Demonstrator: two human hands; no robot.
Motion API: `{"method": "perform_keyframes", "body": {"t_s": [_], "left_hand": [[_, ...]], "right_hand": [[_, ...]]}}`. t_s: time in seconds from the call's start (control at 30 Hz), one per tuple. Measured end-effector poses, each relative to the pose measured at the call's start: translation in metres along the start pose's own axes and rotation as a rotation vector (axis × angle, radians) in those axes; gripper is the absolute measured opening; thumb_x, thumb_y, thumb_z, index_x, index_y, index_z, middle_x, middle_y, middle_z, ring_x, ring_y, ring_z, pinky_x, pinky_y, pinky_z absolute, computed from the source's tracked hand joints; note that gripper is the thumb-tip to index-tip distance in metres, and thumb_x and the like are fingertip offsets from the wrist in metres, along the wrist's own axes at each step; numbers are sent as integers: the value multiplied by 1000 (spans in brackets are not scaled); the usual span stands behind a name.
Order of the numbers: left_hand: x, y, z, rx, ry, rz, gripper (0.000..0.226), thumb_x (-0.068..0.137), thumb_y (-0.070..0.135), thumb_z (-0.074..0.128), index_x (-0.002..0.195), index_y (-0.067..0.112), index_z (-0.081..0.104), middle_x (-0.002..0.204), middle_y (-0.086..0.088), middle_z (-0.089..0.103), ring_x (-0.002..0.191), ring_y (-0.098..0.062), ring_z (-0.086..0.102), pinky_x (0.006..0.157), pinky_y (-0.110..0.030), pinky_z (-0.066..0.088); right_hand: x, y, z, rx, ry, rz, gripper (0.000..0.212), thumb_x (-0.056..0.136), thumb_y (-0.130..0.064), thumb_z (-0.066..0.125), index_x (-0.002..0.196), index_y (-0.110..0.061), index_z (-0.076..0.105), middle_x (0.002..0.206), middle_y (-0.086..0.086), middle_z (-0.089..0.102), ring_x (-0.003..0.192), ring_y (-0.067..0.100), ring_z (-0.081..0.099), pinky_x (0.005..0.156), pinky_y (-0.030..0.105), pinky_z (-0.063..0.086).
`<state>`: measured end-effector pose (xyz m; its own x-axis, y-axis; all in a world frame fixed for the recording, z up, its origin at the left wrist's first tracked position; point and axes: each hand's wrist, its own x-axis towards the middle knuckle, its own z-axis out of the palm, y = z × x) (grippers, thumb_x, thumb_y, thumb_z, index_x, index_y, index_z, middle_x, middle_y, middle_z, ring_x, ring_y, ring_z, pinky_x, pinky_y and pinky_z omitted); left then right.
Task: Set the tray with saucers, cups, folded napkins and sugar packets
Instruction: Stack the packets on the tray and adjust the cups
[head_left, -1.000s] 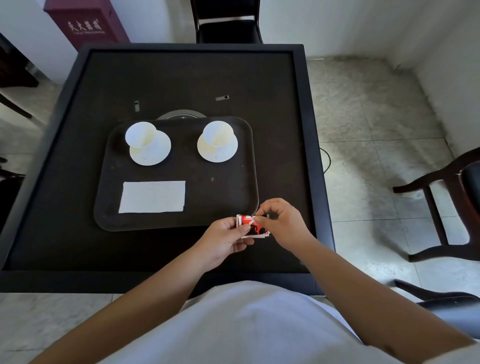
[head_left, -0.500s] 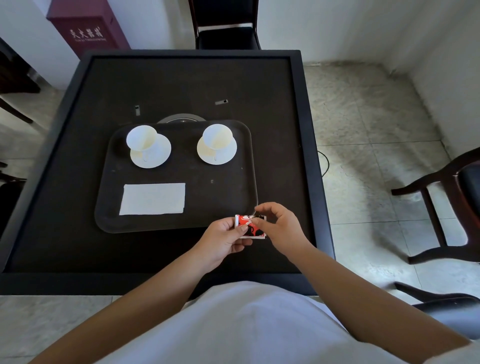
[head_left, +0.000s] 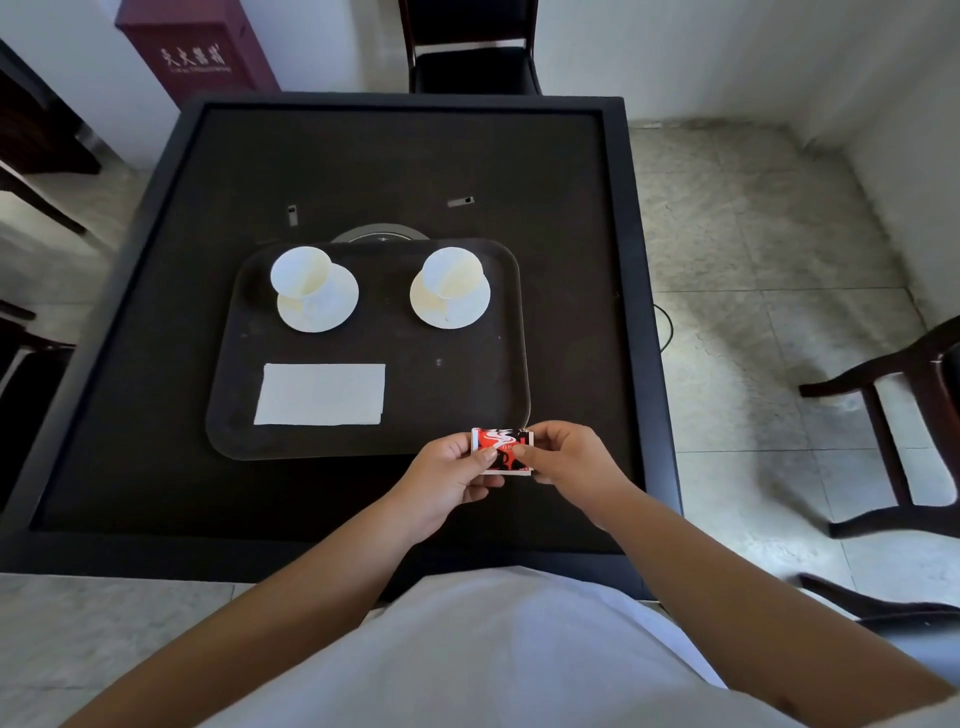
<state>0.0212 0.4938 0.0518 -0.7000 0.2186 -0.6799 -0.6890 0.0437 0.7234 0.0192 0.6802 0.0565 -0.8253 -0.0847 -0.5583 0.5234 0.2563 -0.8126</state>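
A dark tray lies on the black table. At its far end stand two white cups, the left cup on a saucer and the right cup on a saucer. A folded white napkin lies flat at the tray's near left. Just off the tray's near right corner, my left hand and my right hand both pinch a small stack of red, black and white sugar packets, held above the table.
The black table has a raised rim, a round metal disc behind the tray and two small tabs. A dark chair stands at the far side, another chair on the right, a maroon box at the far left.
Both hands stay on the sugar packets near the tray's corner; my fingers have shifted slightly on them. The view has tilted a little.
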Motion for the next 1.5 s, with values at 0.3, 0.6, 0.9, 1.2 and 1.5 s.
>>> {"method": "perform_keyframes", "body": {"t_s": [0.3,0.6,0.9,1.2,1.5], "left_hand": [[11,4,-29,62,141,-17,18,93,29,66,111,32,67,106,11,70,104,-12,61,78,-26,50],[40,20,-60,213,238,-27,18,94,29,65,111,30,64,105,10,65,98,-12,60,77,-24,51],[78,27,-79,255,254,-104,20,91,25,69,110,25,64,102,8,65,93,-12,61,69,-25,49],[105,30,-84,603,313,-18,19,90,23,70,109,18,67,98,6,66,89,-10,59,71,-24,46],[110,26,-74,708,382,19,15,88,24,73,89,28,59,82,11,61,72,-3,56,58,-16,36]], "right_hand": [[25,-13,27,-21,-18,67,5,86,-23,74,87,-27,73,80,-11,72,76,9,67,63,21,51],[56,-38,53,-22,84,105,11,82,-22,78,86,-28,70,81,-9,71,75,9,67,58,19,49],[93,-35,67,-97,171,216,9,85,-21,75,87,-27,68,83,-8,70,76,8,67,61,23,52],[121,-27,74,-217,263,259,10,83,-27,76,87,-28,67,79,-10,69,73,7,66,60,23,51],[131,-24,71,-377,270,275,18,85,-26,74,72,-30,61,71,-8,66,64,8,61,51,23,42]]}}
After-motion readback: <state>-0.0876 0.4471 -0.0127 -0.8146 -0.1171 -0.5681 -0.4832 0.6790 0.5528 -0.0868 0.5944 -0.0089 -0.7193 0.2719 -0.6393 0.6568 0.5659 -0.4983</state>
